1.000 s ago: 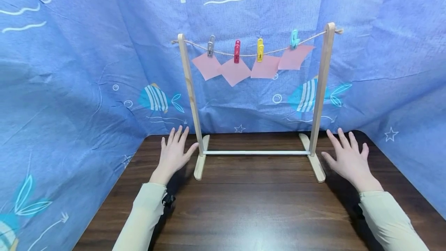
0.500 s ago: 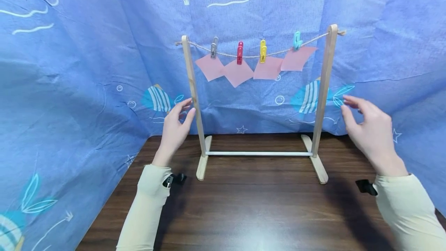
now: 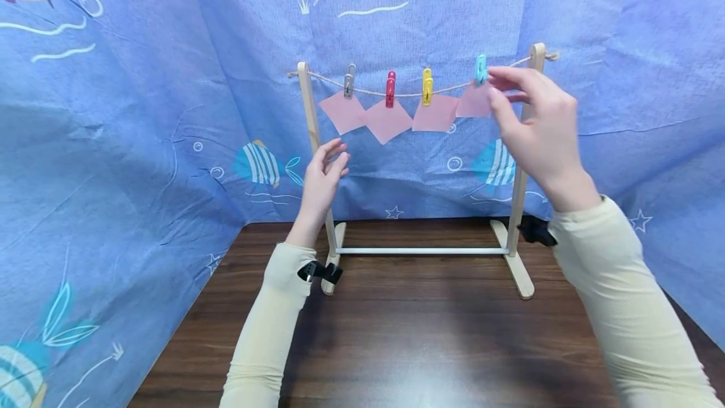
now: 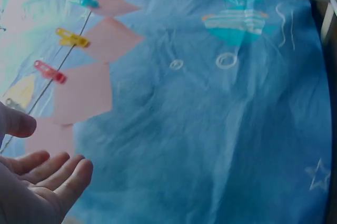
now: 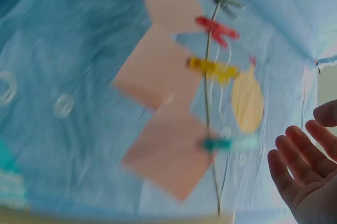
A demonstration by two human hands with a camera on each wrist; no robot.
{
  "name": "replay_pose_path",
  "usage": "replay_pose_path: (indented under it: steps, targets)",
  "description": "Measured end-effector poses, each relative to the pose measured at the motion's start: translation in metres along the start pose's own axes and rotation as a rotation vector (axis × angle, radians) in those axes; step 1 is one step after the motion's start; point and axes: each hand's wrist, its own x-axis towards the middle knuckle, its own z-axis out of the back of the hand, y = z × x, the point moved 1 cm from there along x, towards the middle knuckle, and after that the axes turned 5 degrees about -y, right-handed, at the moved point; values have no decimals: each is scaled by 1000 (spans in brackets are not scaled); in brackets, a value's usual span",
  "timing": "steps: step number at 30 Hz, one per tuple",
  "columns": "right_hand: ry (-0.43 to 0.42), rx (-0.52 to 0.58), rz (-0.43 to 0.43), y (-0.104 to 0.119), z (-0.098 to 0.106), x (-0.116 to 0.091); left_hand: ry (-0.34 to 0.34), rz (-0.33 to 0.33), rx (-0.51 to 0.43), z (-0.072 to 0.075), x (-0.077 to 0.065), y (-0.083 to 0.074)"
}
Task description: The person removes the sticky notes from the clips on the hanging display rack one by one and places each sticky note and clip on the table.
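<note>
My right hand (image 3: 538, 124) is raised at the right end of the string (image 3: 374, 92), fingers bent and parted right beside the turquoise clothespin (image 3: 481, 70). That clothespin fixes a pink paper square (image 3: 472, 104), partly covered by the fingertips in the head view. In the right wrist view a gap shows between the fingers (image 5: 300, 148) and the clothespin. My left hand (image 3: 320, 187) hovers in front of the left post, loosely bent and holding nothing, below the leftmost pink square (image 3: 343, 112). Grey (image 3: 348, 82), red (image 3: 390, 89) and yellow (image 3: 427, 87) clothespins hold the other squares.
The string spans two wooden posts, left (image 3: 309, 106) and right (image 3: 519, 200), on flat feet joined by a white rod (image 3: 419, 250). This rack stands at the back of a dark wooden table (image 3: 413, 332). Blue fish-patterned cloth (image 3: 141, 112) hangs behind and beside it.
Both hands have risen from low beside the rack's feet. My right hand has moved up and left to the turquoise clothespin; my left hand has moved up and right, across the left post.
</note>
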Motion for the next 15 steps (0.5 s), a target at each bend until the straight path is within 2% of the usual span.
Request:
replay_pose_path:
  steps: [3,7,11,15]
  targets:
    - [53,53,-10,11,-23,15,24,52,-43,-9,5,5]
    - [148,142,-79,26,-48,28,38,86,-101,-18,11,13]
    - [222,193,-151,36,-69,39,-10,142,-187,-24,16,20]
    - [300,196,-204,42,-92,52,-58,195,-342,-29,21,25]
